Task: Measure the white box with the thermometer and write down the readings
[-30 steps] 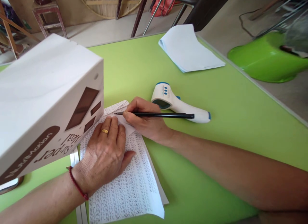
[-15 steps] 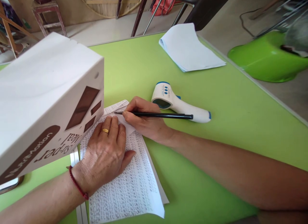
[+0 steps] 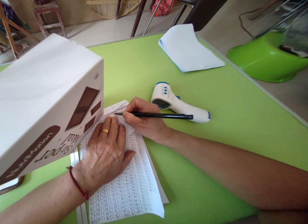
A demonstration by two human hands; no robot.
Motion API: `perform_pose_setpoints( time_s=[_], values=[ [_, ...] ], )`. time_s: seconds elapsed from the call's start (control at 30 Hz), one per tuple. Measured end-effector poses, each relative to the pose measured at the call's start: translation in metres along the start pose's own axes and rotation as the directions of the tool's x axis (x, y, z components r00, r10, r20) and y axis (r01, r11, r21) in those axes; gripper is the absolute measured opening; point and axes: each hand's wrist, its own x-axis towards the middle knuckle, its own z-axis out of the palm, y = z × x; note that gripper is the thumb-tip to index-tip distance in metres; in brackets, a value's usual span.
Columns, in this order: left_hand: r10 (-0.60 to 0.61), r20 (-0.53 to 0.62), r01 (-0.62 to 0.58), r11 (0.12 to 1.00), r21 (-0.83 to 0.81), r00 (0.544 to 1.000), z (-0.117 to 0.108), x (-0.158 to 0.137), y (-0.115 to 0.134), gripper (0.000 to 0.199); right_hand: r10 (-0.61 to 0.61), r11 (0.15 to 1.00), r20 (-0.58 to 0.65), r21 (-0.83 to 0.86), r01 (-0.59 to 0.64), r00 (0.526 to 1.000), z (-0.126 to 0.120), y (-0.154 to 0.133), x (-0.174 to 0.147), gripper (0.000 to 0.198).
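Note:
My right hand is closed around a black pen, its tip touching or just over a small blank piece of paper. That piece lies on a sheet covered in rows of handwriting, with another sheet showing beneath its right edge. Flat on the papers rests my left hand, fingers stretched out, a gold ring on one finger and a red cord at the wrist. A white infrared thermometer lies just beyond my right hand. The big white box stands close to my left hand.
Folded white paper lies near the far edge of the green table. Under the box, a phone shows partly at left, and a metal strip runs beside the sheets. A green plastic stool stands on the floor at right.
Hardly anything differs. Both hands, the pen and the papers keep their places; the view has shifted very slightly.

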Motion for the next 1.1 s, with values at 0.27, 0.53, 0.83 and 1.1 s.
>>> perform_pose_setpoints(
  time_s=[0.27, 0.53, 0.83, 1.1],
  values=[
    [0.003, 0.002, -0.003, 1.000, -0.002, 1.000, 0.0003, 0.0009, -0.0001, 0.057, -0.016, 1.000, 0.008, -0.005, 0.016, 1.000, -0.0006, 0.0005, 0.0001, 0.015],
    [0.002, 0.003, -0.002, 1.000, 0.012, 1.000, 0.0003, 0.0003, 0.0001, 0.056, -0.039, 0.999, -0.011, 0.021, 0.039, 0.999, -0.0007, -0.0007, 0.0010, 0.015],
    [0.001, -0.003, -0.001, 1.000, 0.013, 1.000, 0.0004, 0.0008, -0.0007, 0.054, -0.043, 0.999, -0.046, 0.015, 0.044, 0.998, -0.0020, 0.0000, 0.0022, 0.017],
    [0.004, 0.014, -0.004, 1.000, 0.015, 1.000, 0.0003, 0.0007, -0.0007, 0.054, -0.034, 0.999, -0.033, 0.027, 0.035, 0.999, -0.0004, -0.0007, 0.0024, 0.016]
  ],
)
